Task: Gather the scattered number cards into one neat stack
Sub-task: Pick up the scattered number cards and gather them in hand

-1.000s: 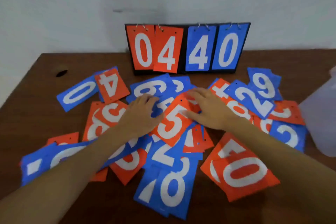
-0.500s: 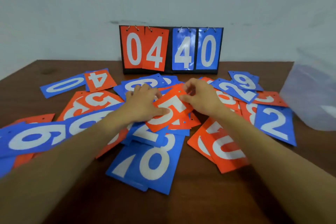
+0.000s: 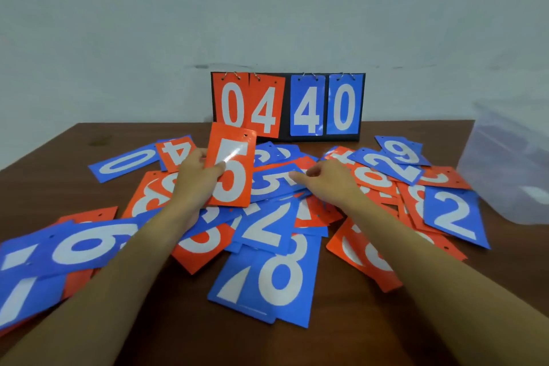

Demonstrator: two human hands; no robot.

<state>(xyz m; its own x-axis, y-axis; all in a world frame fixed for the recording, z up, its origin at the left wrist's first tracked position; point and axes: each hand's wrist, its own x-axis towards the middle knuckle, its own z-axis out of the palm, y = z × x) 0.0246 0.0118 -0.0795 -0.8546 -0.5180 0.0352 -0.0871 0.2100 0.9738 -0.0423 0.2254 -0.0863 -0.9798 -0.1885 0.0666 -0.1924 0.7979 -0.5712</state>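
Note:
Several orange and blue number cards lie scattered and overlapping on the brown table (image 3: 341,345). My left hand (image 3: 194,177) holds an orange 5 card (image 3: 233,163) upright above the pile, thumb across its face. My right hand (image 3: 329,180) rests palm down on the pile, fingertips on a blue 5 card (image 3: 274,183). A blue 8 card (image 3: 280,279) and a blue 7 card (image 3: 231,285) lie nearest me. A blue 2 card (image 3: 451,217) lies at the right.
A black flip scoreboard (image 3: 286,105) reading 04 40 stands against the wall behind the pile. A translucent plastic container (image 3: 511,166) sits at the table's right edge. A blue 0 card (image 3: 124,162) marks the pile's far left.
My left hand has lifted the orange 5 card off the pile and stood it upright. My right hand let go of it and now rests on the blue 5 card beneath.

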